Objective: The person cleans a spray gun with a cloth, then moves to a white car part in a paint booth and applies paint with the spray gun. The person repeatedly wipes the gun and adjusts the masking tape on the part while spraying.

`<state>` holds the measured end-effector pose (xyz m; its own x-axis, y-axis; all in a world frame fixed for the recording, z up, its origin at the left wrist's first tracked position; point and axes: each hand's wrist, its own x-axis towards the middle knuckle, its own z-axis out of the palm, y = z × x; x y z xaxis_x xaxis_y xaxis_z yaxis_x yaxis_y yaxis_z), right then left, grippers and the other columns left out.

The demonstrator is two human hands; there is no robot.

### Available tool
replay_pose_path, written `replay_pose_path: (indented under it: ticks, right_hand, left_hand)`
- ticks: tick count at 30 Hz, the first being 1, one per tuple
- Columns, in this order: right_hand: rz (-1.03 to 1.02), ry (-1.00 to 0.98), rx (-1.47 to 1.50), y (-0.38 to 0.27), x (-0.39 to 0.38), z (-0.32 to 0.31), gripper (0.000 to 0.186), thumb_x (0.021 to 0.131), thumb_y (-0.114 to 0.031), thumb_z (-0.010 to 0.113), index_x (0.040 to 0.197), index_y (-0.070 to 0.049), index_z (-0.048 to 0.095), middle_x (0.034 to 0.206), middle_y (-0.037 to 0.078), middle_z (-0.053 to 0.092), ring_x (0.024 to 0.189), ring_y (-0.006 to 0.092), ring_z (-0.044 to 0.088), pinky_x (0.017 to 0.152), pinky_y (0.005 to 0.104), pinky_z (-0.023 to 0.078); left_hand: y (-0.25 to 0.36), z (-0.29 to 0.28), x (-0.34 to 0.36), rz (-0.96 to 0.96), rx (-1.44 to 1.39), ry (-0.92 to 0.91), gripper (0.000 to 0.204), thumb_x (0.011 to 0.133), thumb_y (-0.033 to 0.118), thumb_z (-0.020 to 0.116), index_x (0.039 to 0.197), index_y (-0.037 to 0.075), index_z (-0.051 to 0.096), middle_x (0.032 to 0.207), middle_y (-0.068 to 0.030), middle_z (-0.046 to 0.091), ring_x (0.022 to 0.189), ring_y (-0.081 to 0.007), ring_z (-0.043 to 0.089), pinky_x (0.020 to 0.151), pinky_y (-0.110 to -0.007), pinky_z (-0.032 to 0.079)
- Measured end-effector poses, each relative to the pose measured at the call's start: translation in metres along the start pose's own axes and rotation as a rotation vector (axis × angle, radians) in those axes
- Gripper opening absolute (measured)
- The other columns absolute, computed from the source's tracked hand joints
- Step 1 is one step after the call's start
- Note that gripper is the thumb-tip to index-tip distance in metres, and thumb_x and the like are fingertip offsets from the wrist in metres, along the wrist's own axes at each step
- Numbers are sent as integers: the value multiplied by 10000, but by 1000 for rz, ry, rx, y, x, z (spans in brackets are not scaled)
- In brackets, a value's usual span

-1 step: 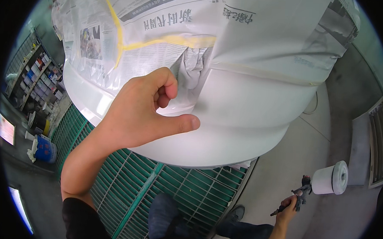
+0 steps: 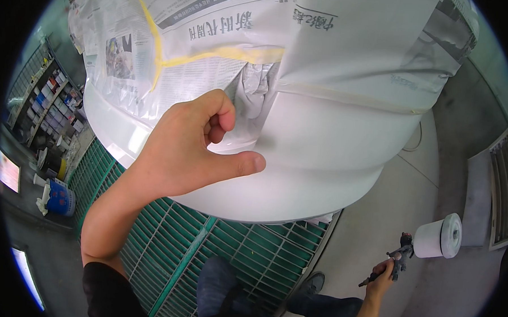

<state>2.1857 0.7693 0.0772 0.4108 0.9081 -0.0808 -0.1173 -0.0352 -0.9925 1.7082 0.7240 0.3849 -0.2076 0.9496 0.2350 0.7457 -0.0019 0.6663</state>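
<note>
My left hand [image 2: 186,141] is held out above a white, rounded car bumper [image 2: 315,178]. Its thumb stretches away from the curled fingers, and nothing is between them. Newspaper masking [image 2: 209,20] covers the upper part of the body, with strips of yellow tape [image 2: 224,53] along its seams. Crumpled paper [image 2: 254,90] sits just beyond my left fingers. Low on the right, my right hand [image 2: 380,280] is wrapped round the handle of a spray gun [image 2: 400,261], apart from the bumper. A white paint cup [image 2: 437,237] with a round lid is attached to the gun.
Green floor grating [image 2: 250,252] lies beneath the bumper, beside pale floor [image 2: 370,220]. At the left are shelves of cans and bottles [image 2: 49,104] and a blue bucket [image 2: 59,198]. A louvred vent [image 2: 502,186] is in the right wall. A thin hose or cord [image 2: 416,140] lies near the bumper's right side.
</note>
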Motion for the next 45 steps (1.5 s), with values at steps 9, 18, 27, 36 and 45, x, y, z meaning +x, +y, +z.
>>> replay_pose_path:
  ticks: [9,18,27,36,45]
  right_hand:
    - [-10,-32,2,7,9,-5,329,970,-224,547,676,-122,442,558,-11,377,487,101,340,489,285,295]
    - [-2,-25,26,6,8,-2,332,973,-216,544,674,-124,434,552,-14,368,475,99,332,479,282,285]
    - [2,-63,45,4,7,-4,278,947,-177,538,695,-110,443,555,-10,372,476,97,344,469,271,292]
    - [-3,-33,22,1,3,0,276,937,-167,534,687,-105,434,558,-11,372,466,94,338,454,271,290]
    - [-19,-34,-18,-3,0,6,292,935,-175,533,671,-109,427,548,-11,372,466,98,343,455,273,286]
  left_hand:
    - [1,8,7,-20,13,28,501,664,274,885,794,95,435,682,56,386,623,-43,330,531,-200,295]
    - [9,8,5,30,151,98,492,665,266,877,698,85,420,561,16,395,512,-77,347,446,-247,293]
    - [1,14,10,66,181,133,457,690,224,854,674,69,424,535,-10,401,483,-98,351,438,-266,306]
    - [5,-1,5,6,-170,127,440,736,218,849,692,94,430,593,80,398,531,-7,343,457,-196,266]
    - [-2,5,0,57,-61,155,451,710,181,856,691,98,414,594,75,386,532,-11,321,456,-197,245]
